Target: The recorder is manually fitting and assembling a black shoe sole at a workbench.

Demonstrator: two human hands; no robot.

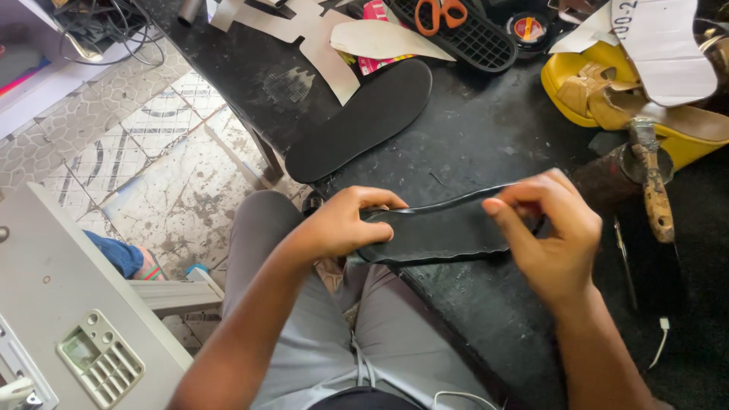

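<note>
I hold a black shoe-sole piece (444,228) with a rough, wavy edge just above the near edge of a black worktable (471,137). My left hand (345,224) grips its left end, thumb on top. My right hand (550,231) pinches its right end between thumb and fingers. The piece lies roughly level between both hands, over my lap in grey trousers.
A flat black insole (361,121) lies further back on the table, with pale paper patterns (383,39), orange-handled scissors (440,13) on a black sole and a small tin (528,29). A yellow sandal (615,95) and a wooden-handled hammer (654,186) are at right. A grey machine (68,319) stands lower left on tiled floor.
</note>
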